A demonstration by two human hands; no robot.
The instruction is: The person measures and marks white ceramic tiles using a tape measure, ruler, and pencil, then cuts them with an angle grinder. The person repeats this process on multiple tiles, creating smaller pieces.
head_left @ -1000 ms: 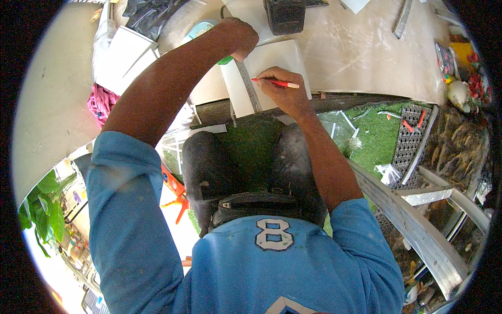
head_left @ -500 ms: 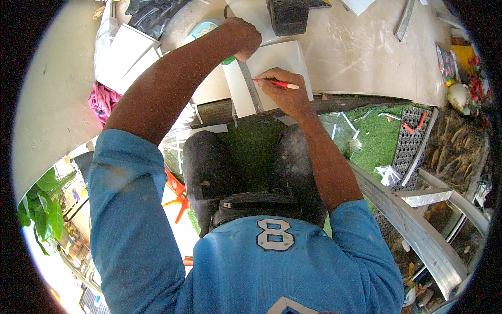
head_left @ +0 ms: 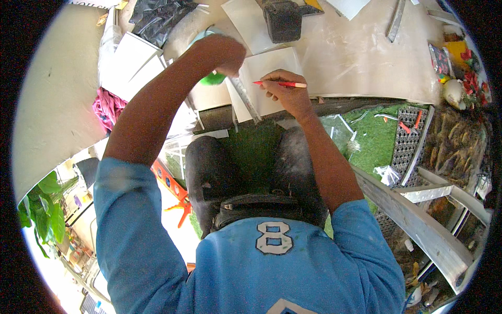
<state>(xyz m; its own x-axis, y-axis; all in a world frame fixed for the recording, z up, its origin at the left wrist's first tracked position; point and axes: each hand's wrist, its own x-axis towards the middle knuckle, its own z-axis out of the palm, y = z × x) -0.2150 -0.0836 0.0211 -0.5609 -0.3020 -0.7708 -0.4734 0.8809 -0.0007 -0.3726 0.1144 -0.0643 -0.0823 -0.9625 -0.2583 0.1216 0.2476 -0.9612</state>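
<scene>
My right hand (head_left: 287, 93) is closed on a red pencil (head_left: 288, 84) with a pale end. Its point hovers at or just above a white sheet (head_left: 272, 64) on the table; contact cannot be told. Across the sheet lies a narrow metal ruler (head_left: 244, 98), slanting toward me past the table's near edge. At its far end is my left hand (head_left: 229, 56), closed and gripping it, with the fingers mostly hidden behind the back of the hand. A green rounded object (head_left: 212, 78) shows beside that hand, partly covered; its kind is unclear.
A dark block-shaped object (head_left: 282, 22) stands beyond the sheet. White panels (head_left: 130, 63), black plastic (head_left: 157, 21) and pink cloth (head_left: 108, 107) lie left. An aluminium ladder (head_left: 413, 225) is at my right, by a dark perforated mat (head_left: 407, 141). An orange tool (head_left: 175, 191) sits by my left knee.
My left hand has moved left and nearer to me, and the ruler has slid the same way with its tilt changed. The pencil point now sits apart from the ruler's edge.
</scene>
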